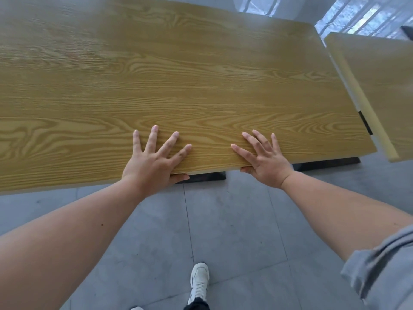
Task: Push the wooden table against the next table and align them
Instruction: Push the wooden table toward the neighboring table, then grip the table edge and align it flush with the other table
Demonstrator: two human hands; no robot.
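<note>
The wooden table point(178, 81) is filling most of the room in front of the person, its yellow-grained tabletop running from the far left to a rounded right-hand corner; the next table point(384, 86) is standing just beside it at the right, its long edge lying almost parallel, with a narrow gap showing between the two and widening slightly toward the near end; its near corner is sticking out a little nearer than the wooden table's near edge. Grey floor tiles point(234, 231) are spreading below, and black table feet point(326, 164) are showing under the near edge. The left hand point(152, 159) is lying flat on the tabletop at the near edge, fingers spread wide, thumb tucked beneath the edge, so it is pinching the board loosely; the right hand point(266, 159) is doing the same nearer the right corner, palm down, thumb under. A grey sleeve point(380, 271) is bunching above the right elbow; a white sneaker point(199, 280) is stepping on the tiles.
</note>
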